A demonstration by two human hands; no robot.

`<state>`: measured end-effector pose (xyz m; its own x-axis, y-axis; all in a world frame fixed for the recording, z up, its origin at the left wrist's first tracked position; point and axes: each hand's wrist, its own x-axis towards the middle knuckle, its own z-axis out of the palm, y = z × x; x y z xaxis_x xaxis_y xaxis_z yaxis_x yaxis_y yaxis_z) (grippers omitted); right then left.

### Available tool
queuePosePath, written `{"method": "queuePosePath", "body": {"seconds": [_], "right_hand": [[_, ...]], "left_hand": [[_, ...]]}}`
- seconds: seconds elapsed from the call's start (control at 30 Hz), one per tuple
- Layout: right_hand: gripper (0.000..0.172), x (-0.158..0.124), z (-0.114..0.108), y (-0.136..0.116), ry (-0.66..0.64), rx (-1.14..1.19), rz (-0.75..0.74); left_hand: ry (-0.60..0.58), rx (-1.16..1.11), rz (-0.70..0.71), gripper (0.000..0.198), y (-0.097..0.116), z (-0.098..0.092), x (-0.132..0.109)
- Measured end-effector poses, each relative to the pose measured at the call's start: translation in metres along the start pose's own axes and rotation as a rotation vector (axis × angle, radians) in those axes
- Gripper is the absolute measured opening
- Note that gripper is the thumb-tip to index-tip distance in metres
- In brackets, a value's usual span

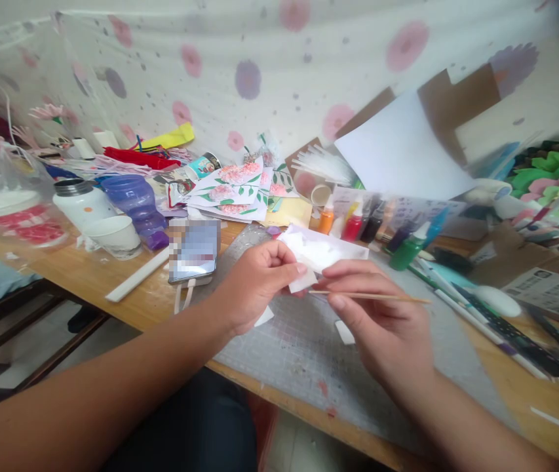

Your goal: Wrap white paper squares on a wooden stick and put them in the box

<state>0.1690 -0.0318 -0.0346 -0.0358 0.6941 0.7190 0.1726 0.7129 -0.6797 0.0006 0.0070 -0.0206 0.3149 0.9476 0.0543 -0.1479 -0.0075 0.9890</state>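
Between the thumb and fingers of my left hand (264, 278) is a small piece of white paper (303, 280). My right hand (382, 314) pinches a thin wooden stick (367, 297), held nearly level, its left tip close to the lower edge of the paper. Just beyond both hands sits a shallow white box (358, 251) with white material (308, 246) in it, too bright to make out. Other small white pieces lie below the hands on the grey cutting mat (299, 360), one of them a white scrap (345, 332) beside my right hand.
Left of the mat lie a phone (194, 249) with a cable, a white cup (112, 235) and a purple bottle (132, 203). Several paint bottles (352, 221) stand behind the box. Pens and rulers (495, 328) lie at the right, near a cardboard box (544, 282). Flower drawings (232, 190) are at the back.
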Motion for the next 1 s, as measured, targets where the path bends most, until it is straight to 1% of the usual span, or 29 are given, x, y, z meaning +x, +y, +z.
{"method": "queuePosePath", "body": {"seconds": [0.1, 0.23, 0.77, 1.0], "right_hand": [[0.018, 0.0000, 0.0002, -0.0018, -0.011, -0.047, -0.011], [0.016, 0.0012, -0.0009, -0.0021, -0.016, -0.087, -0.015], [0.017, 0.0013, -0.0004, -0.0017, -0.004, -0.059, -0.024], [0.016, 0.0012, -0.0003, 0.0003, 0.003, -0.106, -0.032]], "left_hand": [[0.023, 0.018, -0.006, 0.019, -0.0001, 0.0018, -0.0002], [0.004, 0.017, -0.009, 0.017, 0.0004, 0.0034, -0.0008], [-0.013, -0.029, -0.013, 0.018, 0.0009, 0.0052, -0.0012], [-0.012, 0.023, -0.017, 0.016, 0.0001, 0.0040, -0.0011]]}}
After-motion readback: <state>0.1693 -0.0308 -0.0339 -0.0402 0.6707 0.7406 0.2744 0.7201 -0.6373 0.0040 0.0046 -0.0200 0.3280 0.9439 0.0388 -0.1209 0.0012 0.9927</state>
